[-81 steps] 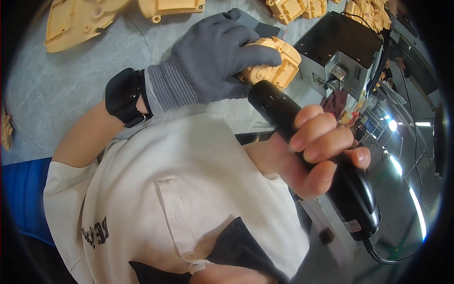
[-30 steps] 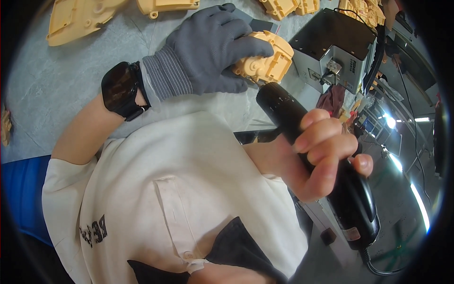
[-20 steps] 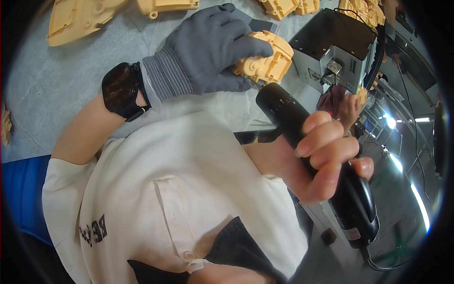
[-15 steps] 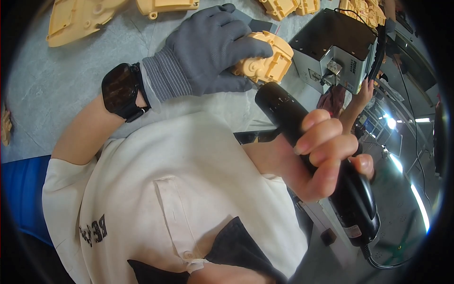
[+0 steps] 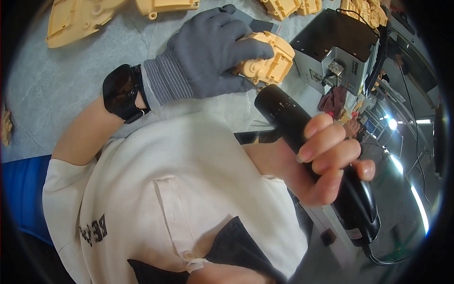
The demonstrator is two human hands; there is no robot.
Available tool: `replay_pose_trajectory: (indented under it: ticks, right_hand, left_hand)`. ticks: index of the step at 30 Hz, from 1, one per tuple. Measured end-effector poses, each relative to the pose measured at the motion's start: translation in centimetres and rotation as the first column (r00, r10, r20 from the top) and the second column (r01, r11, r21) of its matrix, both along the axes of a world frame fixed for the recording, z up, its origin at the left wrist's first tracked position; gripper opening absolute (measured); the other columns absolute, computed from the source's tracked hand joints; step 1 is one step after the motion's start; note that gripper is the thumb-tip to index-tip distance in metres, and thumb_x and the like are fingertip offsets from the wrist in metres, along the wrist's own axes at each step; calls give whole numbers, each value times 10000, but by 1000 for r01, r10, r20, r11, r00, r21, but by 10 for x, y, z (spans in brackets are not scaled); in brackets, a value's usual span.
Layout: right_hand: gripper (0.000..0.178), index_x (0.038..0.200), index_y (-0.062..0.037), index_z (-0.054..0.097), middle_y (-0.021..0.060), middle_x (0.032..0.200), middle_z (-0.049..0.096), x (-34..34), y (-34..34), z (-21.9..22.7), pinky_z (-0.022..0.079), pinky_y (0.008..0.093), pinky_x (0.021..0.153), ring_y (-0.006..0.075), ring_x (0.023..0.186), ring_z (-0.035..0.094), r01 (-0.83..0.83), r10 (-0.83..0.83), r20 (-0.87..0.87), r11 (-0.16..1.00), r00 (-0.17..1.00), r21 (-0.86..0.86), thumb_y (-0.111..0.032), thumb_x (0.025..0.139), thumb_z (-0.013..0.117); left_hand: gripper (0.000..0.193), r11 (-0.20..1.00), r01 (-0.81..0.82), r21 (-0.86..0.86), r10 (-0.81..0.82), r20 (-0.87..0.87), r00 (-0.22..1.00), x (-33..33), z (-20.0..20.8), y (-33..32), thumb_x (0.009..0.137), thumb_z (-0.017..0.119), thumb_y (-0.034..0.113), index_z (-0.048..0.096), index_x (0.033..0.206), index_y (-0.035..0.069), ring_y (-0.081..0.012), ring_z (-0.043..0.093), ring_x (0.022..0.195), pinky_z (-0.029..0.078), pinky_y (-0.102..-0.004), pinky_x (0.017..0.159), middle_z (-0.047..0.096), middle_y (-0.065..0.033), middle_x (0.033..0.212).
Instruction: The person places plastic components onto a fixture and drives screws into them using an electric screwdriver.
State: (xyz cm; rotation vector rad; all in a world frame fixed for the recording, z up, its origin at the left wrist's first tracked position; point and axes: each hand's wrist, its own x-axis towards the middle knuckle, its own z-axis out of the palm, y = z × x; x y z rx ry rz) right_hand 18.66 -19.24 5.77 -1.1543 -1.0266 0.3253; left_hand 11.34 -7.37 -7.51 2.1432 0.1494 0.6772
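Note:
My left hand (image 5: pixel 203 52), in a grey knit glove, grips a yellow plastic part (image 5: pixel 270 66) with moulded ribs and recesses. The thumb and fingers close around its left side. My right hand (image 5: pixel 333 156) is bare and wrapped around a black corded electric screwdriver (image 5: pixel 283 109). That tool slants up and to the left, and its narrow tip is at the part's lower edge, beside my gloved fingertip. Whether the tip touches the part I cannot tell.
Larger yellow parts (image 5: pixel 78 21) lie on the grey table (image 5: pixel 47 85) at the far left, with more at the back. A black-topped metal box (image 5: pixel 336 38) stands right of my left hand, a maroon cloth (image 5: pixel 333 100) beside it. Another person's hand (image 5: pixel 352 127) shows beyond.
The screwdriver and my right hand have shifted very slightly down. At the right, the other person's forearm has drawn away from the box, uncovering more of the maroon cloth.

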Motion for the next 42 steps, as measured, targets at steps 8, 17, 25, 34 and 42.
replay_pose_trajectory:
  ticks: [8,17,25,34,42]
  right_hand:
    - [402,1149,-105,368,57,645,473,1,-3,-4,422,358,542,190,488,476,67,-67,-9,998,998,-14,-50,796,553]
    - [378,1125,-99,374,63,638,466,4,-5,-4,417,371,541,195,486,475,61,-61,-7,997,998,-50,-53,795,552]
    - [319,1097,-96,447,35,645,457,1,-5,1,369,340,592,173,534,473,47,-43,-84,998,996,51,-94,792,543]
    - [293,1057,-92,516,20,626,445,1,-6,1,327,324,593,157,538,453,82,-82,-34,996,996,-23,-87,764,521]
    - [413,1170,-100,362,58,669,485,3,-9,3,425,364,576,194,531,505,14,-14,-11,1000,1000,22,-68,805,553]
  left_hand:
    - [595,1000,9,2,-9,45,999,1,-6,-2,620,735,322,510,1146,156,-288,521,923,390,-422,902,535,-100,992]
    - [554,1000,17,9,-17,31,999,1,-4,0,653,715,326,524,1143,153,-287,512,938,387,-419,904,533,-103,1010]
    - [530,997,47,-57,-48,-15,999,0,-2,0,640,729,301,546,1115,154,-286,518,922,377,-422,930,537,-99,990]
    - [559,999,28,-31,-27,33,999,-1,-4,1,627,731,309,532,1126,155,-289,518,911,383,-426,906,535,-105,979]
    - [614,1000,7,8,-7,30,1000,1,-4,-1,593,766,312,520,1134,158,-277,519,925,394,-413,888,538,-89,991]
